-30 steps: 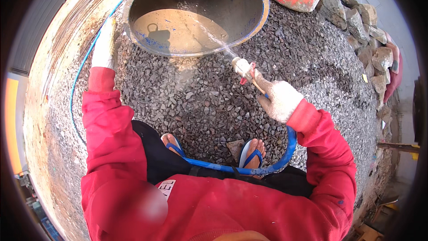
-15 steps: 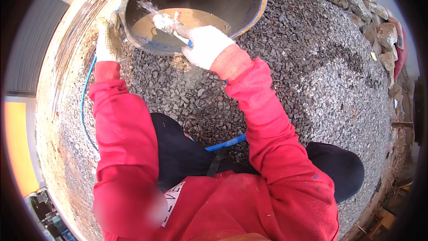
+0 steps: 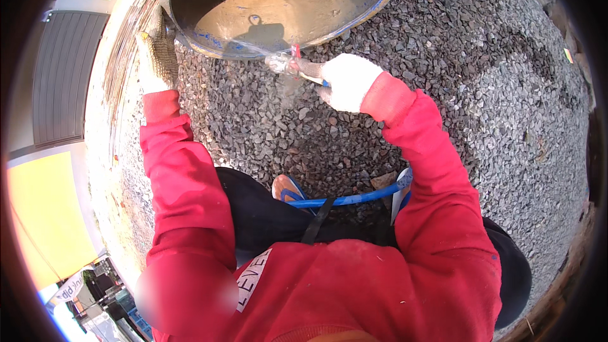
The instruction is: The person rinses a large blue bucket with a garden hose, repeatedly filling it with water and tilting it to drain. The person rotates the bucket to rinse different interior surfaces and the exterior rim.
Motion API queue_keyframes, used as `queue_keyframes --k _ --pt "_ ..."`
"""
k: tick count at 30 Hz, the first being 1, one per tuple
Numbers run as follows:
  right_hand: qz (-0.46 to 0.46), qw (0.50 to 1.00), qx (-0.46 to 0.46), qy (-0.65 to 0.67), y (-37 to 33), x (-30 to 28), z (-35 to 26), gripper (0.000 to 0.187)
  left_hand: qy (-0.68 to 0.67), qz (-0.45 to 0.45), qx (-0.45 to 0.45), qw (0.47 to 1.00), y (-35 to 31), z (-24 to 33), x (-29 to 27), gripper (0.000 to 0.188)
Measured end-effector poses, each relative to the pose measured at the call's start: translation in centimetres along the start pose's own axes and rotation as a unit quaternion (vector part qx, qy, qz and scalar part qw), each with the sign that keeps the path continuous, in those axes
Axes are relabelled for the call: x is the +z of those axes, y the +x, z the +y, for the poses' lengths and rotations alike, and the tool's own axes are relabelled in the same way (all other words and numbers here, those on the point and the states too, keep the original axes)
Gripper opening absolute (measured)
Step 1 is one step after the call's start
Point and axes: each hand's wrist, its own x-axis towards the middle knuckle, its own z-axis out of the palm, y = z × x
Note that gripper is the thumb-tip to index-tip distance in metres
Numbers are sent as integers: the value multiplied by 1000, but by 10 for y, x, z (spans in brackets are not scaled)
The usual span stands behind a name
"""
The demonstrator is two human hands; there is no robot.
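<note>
A large round drum [image 3: 354,33] with a worn blue-edged rim lies tipped toward me, its mouth dark inside and its lower wall sunlit and muddy. My left hand [image 3: 157,57], in a knitted glove, grips the drum's edge at the left, its fingertips partly hidden. In my right hand [image 3: 349,82], gloved in white, is a hose nozzle [image 3: 282,63] with a red lever. Water sprays left from it, near the front of the rim. My right fingers are closed around its handle, which has a blue part.
Grey crushed stone [image 3: 304,123] covers the ground around the drum. A blue hose [image 3: 354,200] crosses in front of my knees, beside a sandalled foot [image 3: 288,188]. Thin rods [image 3: 123,57] lie at the far left. Rocks [image 3: 573,44] line the right edge.
My right hand has drawn the nozzle back out of the drum's mouth, toward me and rightward. My left hand stays at the drum's edge. The view has shifted.
</note>
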Motion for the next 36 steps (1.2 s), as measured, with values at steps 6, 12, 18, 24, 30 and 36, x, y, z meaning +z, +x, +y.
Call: queue_keyframes --k 6,12,18,24,30,36 --pt "212 976 -6 40 9 -11 -29 54 8 54 -31 998 7 31 31 98" --pt "340 939 21 45 0 -16 -5 65 7 -10 -23 1000 6 28 28 95" --pt "6 992 104 69 -10 -11 -16 68 2 82 -101 992 3 26 28 100" --pt "168 984 36 49 5 4 -16 59 -105 186 -264 941 -17 31 22 115" --pt "390 913 84 84 17 11 4 59 -57 128 -296 945 -32 37 18 123" --pt "527 830 138 121 8 2 33 51 -60 154 -278 946 -39 46 6 123"
